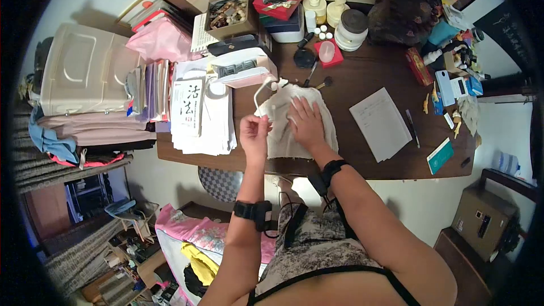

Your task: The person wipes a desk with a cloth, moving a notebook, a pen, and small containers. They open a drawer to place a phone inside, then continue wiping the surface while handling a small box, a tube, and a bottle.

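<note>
A white cloth [284, 143] lies spread near the front edge of the dark wooden desk. My right hand [307, 122] rests flat on it, with its fingers stretched out. My left hand [255, 134] is closed in a pinch at the cloth's left edge. From its fingertips a thin white curved cord-like piece [258, 97] rises and bends toward a small white end at the cloth's top. What exactly this piece is, I cannot make out. Two makeup brushes [324, 83] lie just beyond the cloth.
Left of the cloth are papers and a book [186, 107], with an open white box [245, 68] behind. Jars [351, 29], a red box [277, 1] and a brown case [231, 14] line the back. Rightward lie paper sheets [381, 124], a pen [413, 128] and a teal card [440, 156].
</note>
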The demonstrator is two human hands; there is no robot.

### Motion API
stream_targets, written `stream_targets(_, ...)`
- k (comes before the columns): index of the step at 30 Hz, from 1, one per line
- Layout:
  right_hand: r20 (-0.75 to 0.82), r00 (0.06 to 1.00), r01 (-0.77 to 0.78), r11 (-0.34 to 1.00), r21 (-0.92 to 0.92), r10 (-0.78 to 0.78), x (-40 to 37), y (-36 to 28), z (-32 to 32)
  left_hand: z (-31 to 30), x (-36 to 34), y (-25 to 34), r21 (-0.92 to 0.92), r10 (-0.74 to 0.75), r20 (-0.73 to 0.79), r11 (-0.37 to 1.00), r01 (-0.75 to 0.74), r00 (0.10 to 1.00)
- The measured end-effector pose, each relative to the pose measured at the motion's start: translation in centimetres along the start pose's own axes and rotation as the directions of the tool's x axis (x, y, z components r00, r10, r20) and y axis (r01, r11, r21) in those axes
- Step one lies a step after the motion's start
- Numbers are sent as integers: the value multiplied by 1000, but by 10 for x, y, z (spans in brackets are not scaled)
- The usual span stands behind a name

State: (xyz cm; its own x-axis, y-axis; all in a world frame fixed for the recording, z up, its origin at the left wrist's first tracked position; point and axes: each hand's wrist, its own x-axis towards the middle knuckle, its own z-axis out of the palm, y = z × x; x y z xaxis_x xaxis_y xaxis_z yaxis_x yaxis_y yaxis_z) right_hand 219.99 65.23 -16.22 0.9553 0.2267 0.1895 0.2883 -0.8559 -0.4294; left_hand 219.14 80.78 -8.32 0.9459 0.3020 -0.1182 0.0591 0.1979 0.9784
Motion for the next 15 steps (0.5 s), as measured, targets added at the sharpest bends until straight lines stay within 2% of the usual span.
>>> stream_targets(1,-21,1000,5,1000,1,-5,0,1,3,-3,-4,7,-26,-45,-23,999,44,999)
stream_targets(4,-25,1000,11,1000,-10,-11,0,0,3,-12,-12,26,-330,-91,22,939,93,996)
stream_targets(5,-18,1000,10,1000,-17,-11,0,-1,2,-17,-16,33,-376,-156,38,913,159,987)
stream_targets(8,-27,999,22,999,-50,-23,1,0,3,-24,-23,40,-498,-162,60,850,170,985)
stream_targets(11,-31,999,29,999,-36,-30,1,-1,4,-34,-27,40,-461,-147,64,873,160,987)
stream_targets(15,33,990,141,990,-24,-140,-12,4,-1,-54,-31,32,-322,-152,37,934,156,988)
